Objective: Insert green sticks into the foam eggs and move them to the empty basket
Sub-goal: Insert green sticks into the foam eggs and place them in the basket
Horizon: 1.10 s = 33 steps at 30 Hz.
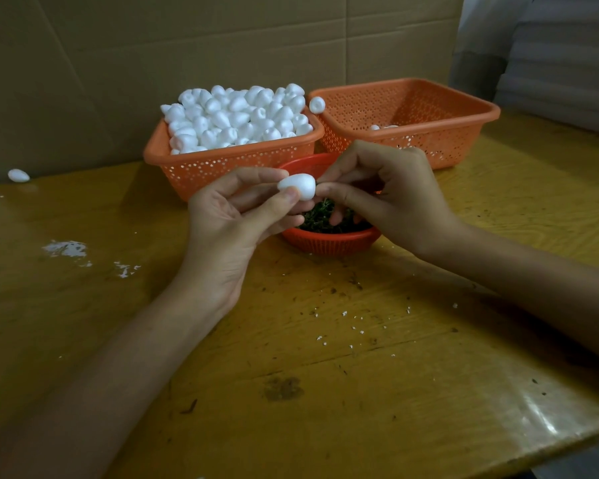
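So the person's left hand [236,216] sits dead center of the frame, pinching a foam egg [297,187] between the thumb underneath and the fingertips on top. The egg's long axis runs pretty much sideways across the frame, with the narrower end pointing left into the left hand and the fat end pointing right. It's up in the air, not touching the desk [325,375].

The right hand [388,198] comes in from the right with its fingers curled, thumb and forefinger squeezed together right at the egg's fat end. Honestly can't tell if there's a stick between them, since whatever's there is hidden or too tiny to make out.

Right below and behind both hands is a small red round basket [329,242] with a tangle of green sticks [320,219] in it.

Behind that, center-left, is an orange basket [222,160] heaped with a pile of foam eggs [239,115]. Just beside it on the right is a second orange basket [446,140] with only a few eggs [382,127] at the bottom. One loose egg [317,104] is up where the two rims meet.

Another stray egg [18,175] lies on the desk at far left. There are white crumbs [343,326] in front of the hands, and a cardboard wall [153,46] across the back.
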Each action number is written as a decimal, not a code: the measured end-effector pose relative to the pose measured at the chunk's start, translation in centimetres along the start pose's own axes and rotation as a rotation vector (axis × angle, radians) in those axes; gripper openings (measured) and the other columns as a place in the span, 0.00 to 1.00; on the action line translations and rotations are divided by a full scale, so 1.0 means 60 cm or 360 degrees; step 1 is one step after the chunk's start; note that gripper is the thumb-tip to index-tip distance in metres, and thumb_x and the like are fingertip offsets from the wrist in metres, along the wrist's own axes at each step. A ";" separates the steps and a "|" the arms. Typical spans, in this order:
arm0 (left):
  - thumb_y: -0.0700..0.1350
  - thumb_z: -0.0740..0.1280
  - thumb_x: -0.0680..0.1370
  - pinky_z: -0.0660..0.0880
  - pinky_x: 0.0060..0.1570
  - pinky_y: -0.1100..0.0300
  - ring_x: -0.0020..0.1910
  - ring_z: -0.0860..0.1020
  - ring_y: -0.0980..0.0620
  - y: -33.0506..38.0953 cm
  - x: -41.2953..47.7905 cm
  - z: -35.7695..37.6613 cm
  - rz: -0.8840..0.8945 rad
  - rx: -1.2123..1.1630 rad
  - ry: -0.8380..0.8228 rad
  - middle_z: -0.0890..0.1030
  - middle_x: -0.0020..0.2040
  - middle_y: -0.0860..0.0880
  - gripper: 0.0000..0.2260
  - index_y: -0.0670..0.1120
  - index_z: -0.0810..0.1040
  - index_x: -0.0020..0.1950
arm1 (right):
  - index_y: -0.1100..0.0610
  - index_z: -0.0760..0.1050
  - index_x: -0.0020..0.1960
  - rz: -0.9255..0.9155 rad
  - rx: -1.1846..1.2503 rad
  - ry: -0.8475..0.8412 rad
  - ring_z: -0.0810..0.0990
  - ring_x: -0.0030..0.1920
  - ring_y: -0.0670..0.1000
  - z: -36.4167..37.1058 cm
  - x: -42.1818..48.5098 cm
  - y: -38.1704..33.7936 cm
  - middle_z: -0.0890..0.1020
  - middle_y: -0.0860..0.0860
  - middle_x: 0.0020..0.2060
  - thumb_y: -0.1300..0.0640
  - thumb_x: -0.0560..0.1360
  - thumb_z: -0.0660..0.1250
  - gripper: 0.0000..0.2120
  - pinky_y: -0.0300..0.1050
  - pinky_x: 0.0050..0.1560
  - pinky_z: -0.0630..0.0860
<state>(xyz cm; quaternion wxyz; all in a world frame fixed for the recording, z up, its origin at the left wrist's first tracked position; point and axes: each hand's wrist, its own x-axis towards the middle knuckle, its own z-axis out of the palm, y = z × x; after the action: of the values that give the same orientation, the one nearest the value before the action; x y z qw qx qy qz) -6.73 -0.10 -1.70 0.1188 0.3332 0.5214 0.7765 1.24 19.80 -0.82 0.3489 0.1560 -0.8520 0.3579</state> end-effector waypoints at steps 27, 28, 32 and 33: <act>0.41 0.76 0.74 0.81 0.36 0.60 0.47 0.86 0.49 -0.001 -0.005 0.009 0.0069 0.0065 -0.0027 0.89 0.49 0.44 0.09 0.43 0.83 0.54 | 0.59 0.84 0.46 0.0091 0.0023 -0.0180 0.87 0.39 0.45 0.005 -0.003 0.003 0.87 0.47 0.38 0.55 0.75 0.78 0.08 0.48 0.43 0.83; 0.40 0.77 0.75 0.80 0.36 0.60 0.47 0.86 0.49 -0.001 -0.005 0.009 0.0072 0.0070 -0.0037 0.88 0.49 0.44 0.09 0.44 0.83 0.54 | 0.59 0.84 0.46 0.0092 0.0028 -0.0181 0.87 0.39 0.45 0.005 -0.003 0.004 0.87 0.47 0.38 0.55 0.75 0.78 0.08 0.48 0.43 0.83; 0.40 0.77 0.75 0.81 0.37 0.59 0.48 0.86 0.49 0.001 -0.005 0.008 0.0054 0.0044 -0.0039 0.88 0.50 0.44 0.15 0.44 0.82 0.60 | 0.59 0.85 0.46 0.0091 0.0054 -0.0146 0.87 0.39 0.45 0.005 -0.002 0.009 0.88 0.47 0.39 0.55 0.74 0.79 0.07 0.47 0.43 0.83; 0.40 0.76 0.74 0.81 0.37 0.59 0.48 0.86 0.49 0.002 -0.005 0.008 0.0044 0.0030 -0.0039 0.88 0.50 0.44 0.17 0.44 0.81 0.62 | 0.58 0.85 0.46 0.0089 0.0057 -0.0136 0.87 0.39 0.45 0.006 -0.002 0.011 0.87 0.46 0.39 0.55 0.74 0.79 0.07 0.45 0.43 0.82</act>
<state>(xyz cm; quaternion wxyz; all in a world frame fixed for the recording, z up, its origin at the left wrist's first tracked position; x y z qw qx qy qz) -6.20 0.06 -1.61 0.1114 0.3509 0.5225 0.7691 0.83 20.01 -1.41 0.2991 0.1535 -0.8636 0.3756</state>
